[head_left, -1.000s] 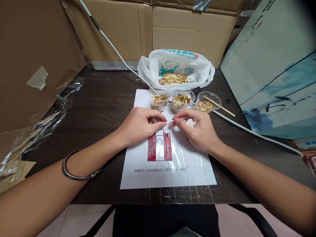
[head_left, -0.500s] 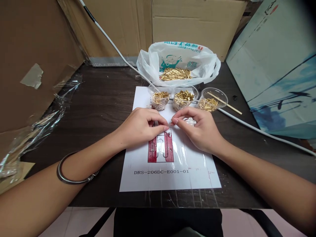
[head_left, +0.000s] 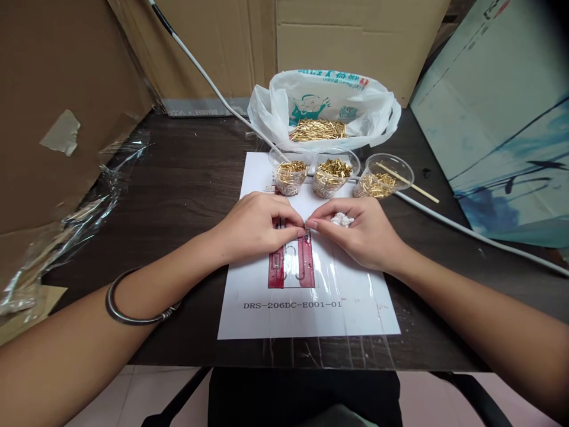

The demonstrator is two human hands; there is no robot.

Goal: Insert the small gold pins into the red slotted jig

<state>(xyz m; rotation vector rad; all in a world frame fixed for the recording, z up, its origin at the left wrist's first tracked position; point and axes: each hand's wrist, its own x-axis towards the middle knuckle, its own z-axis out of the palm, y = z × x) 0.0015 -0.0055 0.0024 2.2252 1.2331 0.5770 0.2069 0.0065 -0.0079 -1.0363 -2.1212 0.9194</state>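
Observation:
Over a printed paper sheet [head_left: 262,317], my left hand [head_left: 260,228] is closed in a pinch, thumb against fingers. My right hand [head_left: 364,231] pinches too, its fingertips meeting those of the left. Whatever lies between the fingertips is too small or hidden to name. A white crumpled wad [head_left: 342,220] shows within the curl of my right hand; whether it is gripped or rests on the sheet, I cannot tell. Below the fingertips is a red-and-white printed diagram [head_left: 291,267], partly covered by my left hand, with clear tape over the sheet.
Behind the hands stand a left clear cup [head_left: 291,177], a middle cup [head_left: 331,178] and a right cup [head_left: 380,181], all holding small gold-coloured metal pieces. A stick [head_left: 420,191] leans out of the right cup. Beyond lies a plastic bag [head_left: 271,115] of gold pins. A white cable [head_left: 466,228] crosses the table.
My right fingertips have come left to meet my left fingertips. More of the white wad shows now. The whole view has shifted slightly.

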